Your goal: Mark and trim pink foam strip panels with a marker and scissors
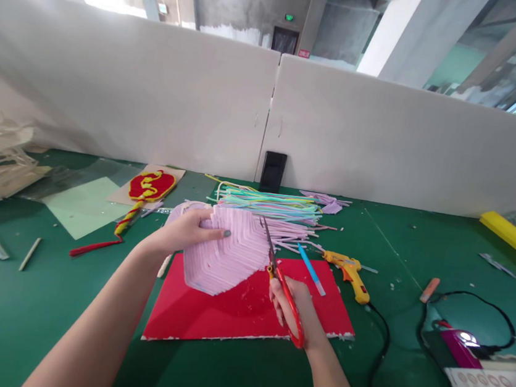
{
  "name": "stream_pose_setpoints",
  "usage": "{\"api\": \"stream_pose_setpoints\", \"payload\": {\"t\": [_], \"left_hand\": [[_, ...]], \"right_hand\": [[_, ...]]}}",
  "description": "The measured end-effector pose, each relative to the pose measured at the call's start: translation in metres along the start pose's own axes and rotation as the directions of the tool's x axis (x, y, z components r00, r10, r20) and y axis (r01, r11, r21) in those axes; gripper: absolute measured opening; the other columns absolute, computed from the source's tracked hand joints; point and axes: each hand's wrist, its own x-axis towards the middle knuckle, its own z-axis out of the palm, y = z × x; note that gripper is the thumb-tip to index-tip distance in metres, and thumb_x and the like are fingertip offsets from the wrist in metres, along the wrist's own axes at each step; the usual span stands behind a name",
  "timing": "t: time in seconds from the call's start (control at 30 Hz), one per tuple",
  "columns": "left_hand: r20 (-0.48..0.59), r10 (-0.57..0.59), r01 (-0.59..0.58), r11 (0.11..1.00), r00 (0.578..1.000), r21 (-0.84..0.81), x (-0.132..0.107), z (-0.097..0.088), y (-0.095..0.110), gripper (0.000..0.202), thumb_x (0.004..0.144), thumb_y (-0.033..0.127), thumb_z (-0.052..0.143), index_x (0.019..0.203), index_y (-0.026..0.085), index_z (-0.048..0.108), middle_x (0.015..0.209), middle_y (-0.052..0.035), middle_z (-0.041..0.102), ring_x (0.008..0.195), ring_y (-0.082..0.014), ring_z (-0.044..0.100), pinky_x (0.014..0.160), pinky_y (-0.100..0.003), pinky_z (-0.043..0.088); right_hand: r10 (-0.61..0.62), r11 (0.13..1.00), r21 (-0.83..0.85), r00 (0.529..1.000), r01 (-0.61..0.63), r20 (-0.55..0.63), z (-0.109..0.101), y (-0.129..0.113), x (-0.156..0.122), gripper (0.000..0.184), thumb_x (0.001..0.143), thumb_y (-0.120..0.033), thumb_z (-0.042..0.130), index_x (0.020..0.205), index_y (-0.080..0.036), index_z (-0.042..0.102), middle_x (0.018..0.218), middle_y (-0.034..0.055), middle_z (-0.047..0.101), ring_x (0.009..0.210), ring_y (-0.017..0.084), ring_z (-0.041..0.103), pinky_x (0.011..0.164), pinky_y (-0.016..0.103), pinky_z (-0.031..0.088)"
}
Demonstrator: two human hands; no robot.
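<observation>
My left hand (pixel 188 230) grips a pink panel made of glued drinking straws (pixel 228 249) by its left edge, holding it tilted above a red board (pixel 244 313). My right hand (pixel 294 309) is closed around red-handled scissors (pixel 282 283), whose blades point up along the panel's right edge, where straw ends stick out. A pile of loose pink, blue and green straws (pixel 274 211) lies just behind the panel.
A yellow glue gun (pixel 351 274) with a black cord lies to the right of the red board, and a blue straw (pixel 311 269) beside it. A red and yellow cord ornament (pixel 146 190) lies at the left. White partition panels (pixel 158 89) close off the back of the green table (pixel 40 305).
</observation>
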Motion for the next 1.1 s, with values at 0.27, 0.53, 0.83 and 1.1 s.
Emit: {"api": "stream_pose_setpoints", "payload": {"t": [0.27, 0.53, 0.83, 1.1], "left_hand": [[0.018, -0.026, 0.026, 0.999, 1.0, -0.02, -0.001, 0.0, 0.003, 0.024, 0.076, 0.041, 0.067, 0.083, 0.019, 0.07, 0.097, -0.0046, 0.072, 0.091, -0.022, 0.066, 0.073, -0.027, 0.052], [0.009, -0.024, 0.024, 1.0, 1.0, -0.013, 0.0, 0.0, 0.0, 0.026, 0.075, 0.044, 0.067, 0.085, 0.02, 0.071, 0.099, -0.0051, 0.073, 0.091, -0.0223, 0.067, 0.074, -0.028, 0.052], [0.009, -0.018, 0.018, 1.0, 1.0, -0.005, 0.0, 0.0, 0.002, 0.03, 0.074, 0.047, 0.068, 0.083, 0.019, 0.071, 0.099, -0.0053, 0.072, 0.091, -0.0231, 0.067, 0.075, -0.029, 0.053], [-0.074, -0.106, 0.094, 0.983, 0.992, -0.155, 0.006, 0.017, -0.003, 0.038, 0.072, 0.049, 0.069, 0.093, 0.017, 0.071, 0.098, -0.0073, 0.074, 0.09, -0.0251, 0.069, 0.074, -0.031, 0.055]], "right_hand": [[-0.09, 0.985, -0.151, 0.996, 0.086, -0.018, 0.0, -0.007, -0.004, 0.05, 0.083, -0.066, 0.05, 0.062, -0.021, 0.048, 0.041, -0.0044, 0.048, 0.035, 0.013, 0.053, 0.038, 0.021, 0.043], [-0.089, 0.991, -0.106, 0.995, 0.083, -0.05, 0.001, -0.006, -0.006, 0.052, 0.08, -0.066, 0.056, 0.056, -0.022, 0.041, 0.039, -0.0066, 0.041, 0.03, 0.01, 0.044, 0.032, 0.02, 0.031], [-0.07, 0.997, -0.05, 0.989, 0.064, -0.133, 0.001, 0.004, 0.001, 0.051, 0.076, -0.064, 0.061, 0.055, -0.023, 0.038, 0.035, -0.0082, 0.036, 0.028, 0.007, 0.034, 0.03, 0.021, 0.022], [-0.061, 0.955, 0.271, 0.977, 0.116, -0.202, 0.003, 0.007, 0.017, 0.045, 0.07, -0.062, 0.071, 0.07, -0.021, 0.052, 0.042, -0.006, 0.051, 0.032, 0.01, 0.046, 0.036, 0.021, 0.037]]}}
